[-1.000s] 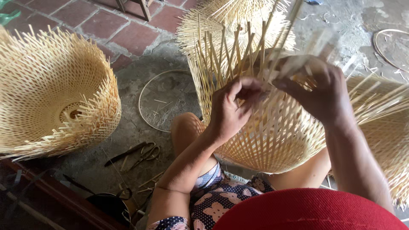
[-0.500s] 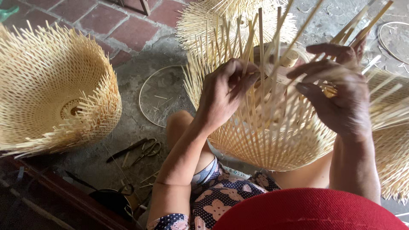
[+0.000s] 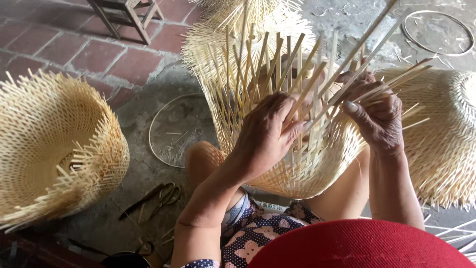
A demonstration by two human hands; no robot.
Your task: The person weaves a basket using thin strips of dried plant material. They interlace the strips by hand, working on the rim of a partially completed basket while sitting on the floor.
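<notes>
Now both hands, left hand (image 3: 265, 136) and right hand (image 3: 377, 116), pinch strips on the half-woven basket (image 3: 297, 168); its top strips stand loose, unwoven.

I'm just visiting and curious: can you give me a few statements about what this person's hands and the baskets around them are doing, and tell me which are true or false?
1. Both hands work on the woven basket on the lap. True.
2. The left hand holds scissors. False: the scissors lie on the ground.
3. The right hand grips loose bamboo strips. True.
4. The basket on the left is being touched. False: it lies apart, untouched.
5. A thin hoop lies on the ground. True.
</notes>
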